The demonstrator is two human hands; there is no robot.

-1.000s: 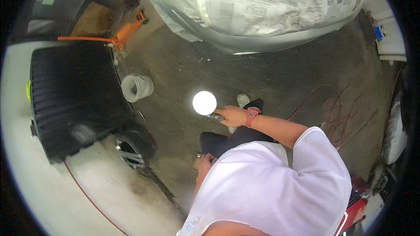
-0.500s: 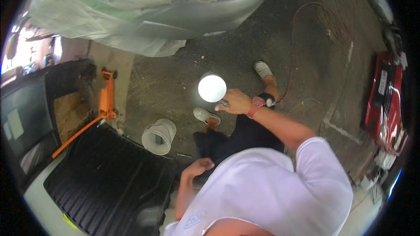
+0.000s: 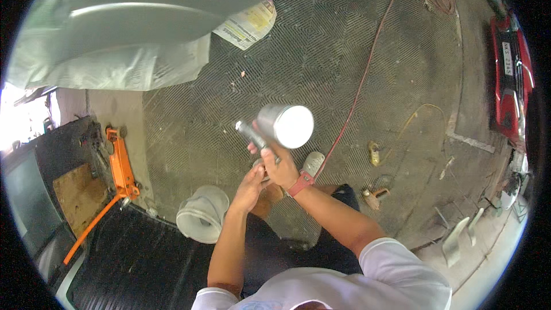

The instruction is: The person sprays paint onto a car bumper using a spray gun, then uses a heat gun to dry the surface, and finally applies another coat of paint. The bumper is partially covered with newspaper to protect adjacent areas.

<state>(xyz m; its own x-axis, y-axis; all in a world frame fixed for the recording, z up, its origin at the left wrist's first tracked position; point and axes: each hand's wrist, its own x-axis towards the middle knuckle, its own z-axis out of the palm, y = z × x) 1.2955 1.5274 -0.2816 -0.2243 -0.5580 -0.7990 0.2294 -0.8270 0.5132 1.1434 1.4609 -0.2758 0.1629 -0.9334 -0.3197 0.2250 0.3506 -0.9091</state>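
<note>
A paint spray gun (image 3: 251,135) with a round cup on top is held out in front of me, tilted to the right. The cup (image 3: 294,127) has a bright white lid and a grey metallic side. My right hand (image 3: 280,167), with a red watch band at the wrist, is wrapped round the gun's body. My left hand (image 3: 249,188) meets it from the lower left, fingers closed at the rear of the gun. Exactly which part the left fingers pinch is hidden between the hands.
A silvery car panel (image 3: 138,23) edged with masking sheet fills the upper left. An orange floor jack (image 3: 120,163) and a white bucket (image 3: 202,215) stand left. A red hose (image 3: 359,89) crosses the patterned floor. A red bumper (image 3: 508,80) lies far right.
My left hand has come up from my side to the spray gun. My right hand has turned the gun, its cup now leaning right. The view has shifted, showing more floor.
</note>
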